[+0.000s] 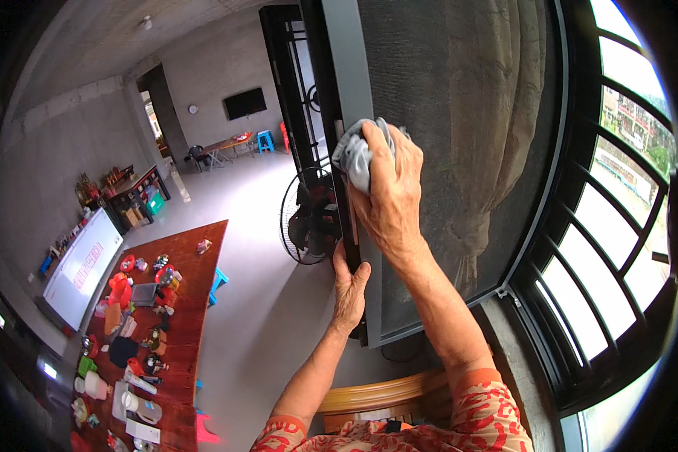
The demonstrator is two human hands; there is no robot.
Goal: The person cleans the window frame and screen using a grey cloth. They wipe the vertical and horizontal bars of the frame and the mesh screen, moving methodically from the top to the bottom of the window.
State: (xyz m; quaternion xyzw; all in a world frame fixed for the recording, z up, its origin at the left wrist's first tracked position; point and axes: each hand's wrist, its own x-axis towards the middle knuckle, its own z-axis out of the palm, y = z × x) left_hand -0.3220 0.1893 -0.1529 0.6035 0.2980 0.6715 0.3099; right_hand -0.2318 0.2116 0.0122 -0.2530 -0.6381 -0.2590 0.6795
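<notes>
Apparently a wiping stroke was in hand: the right hand point(395, 181) pressed a bunched grey cloth point(360, 154) against the upright frame point(352, 68) of a dark screen panel point(414, 83). The cloth lay just off the middle of the view, toward 12 o'clock. The right fingers were curled closely over it, pinning it to the frame's edge, with folds bulging out around the fingertips. At 6 o'clock from the cloth, the left hand point(348, 297) had its thumb and fingers closed on either side of the same frame, seemingly steadying it; how firmly, I could not tell.

The next move seemed to call for sliding the cloth along the edge with even pressure, while the left hand kept the panel from swinging.

The frame's long axis ran almost from 12 to 6, its lower end drifting slightly toward 5, and the panel spread from it toward 3. The cloth, being crumpled, showed no clear long axis. The right hand pointed toward 11. A fan point(297, 226) stood beyond the frame, toward 9.
</notes>
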